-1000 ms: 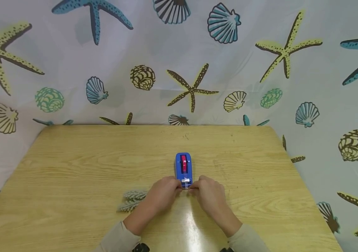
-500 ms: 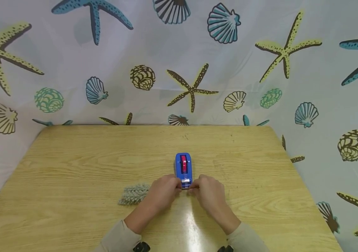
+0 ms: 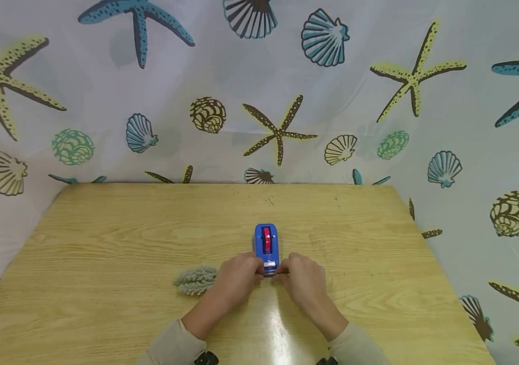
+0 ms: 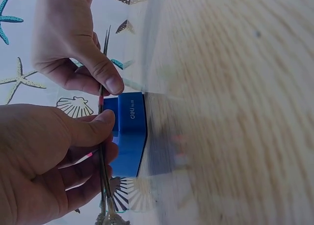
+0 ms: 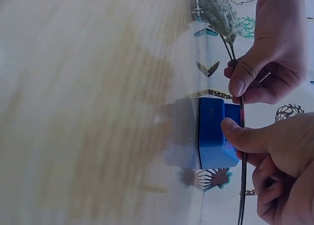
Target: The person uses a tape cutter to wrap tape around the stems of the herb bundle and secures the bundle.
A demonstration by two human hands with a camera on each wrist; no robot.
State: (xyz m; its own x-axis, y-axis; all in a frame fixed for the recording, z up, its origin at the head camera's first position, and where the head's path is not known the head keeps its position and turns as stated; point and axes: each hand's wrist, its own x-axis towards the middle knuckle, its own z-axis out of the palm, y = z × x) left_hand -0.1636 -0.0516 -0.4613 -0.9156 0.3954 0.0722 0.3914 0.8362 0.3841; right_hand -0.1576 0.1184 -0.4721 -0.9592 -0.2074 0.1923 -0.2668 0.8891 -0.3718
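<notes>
Grey-green plant sprigs with fluffy heads lie out to the left of my left hand. Thumb and fingers of that hand pinch their thin dark stems. Farther along the same stems, my right hand pinches them too; the free ends show past it in the right wrist view. Just behind the short gap between my hands stands a blue tape dispenser with a red roll. A small pinkish-red spot shows on the stems in that gap. Fingers partly hide the dispenser's front.
The dispenser and both hands are over a wooden table. Behind and beside the table hangs a white cloth printed with starfish and shells. A dark wrist strap shows at the left sleeve.
The sprig heads have turned: they lay apart as two, and now overlap in one bunch. Both hands stay almost in place on the stems. The dispenser has not visibly moved.
</notes>
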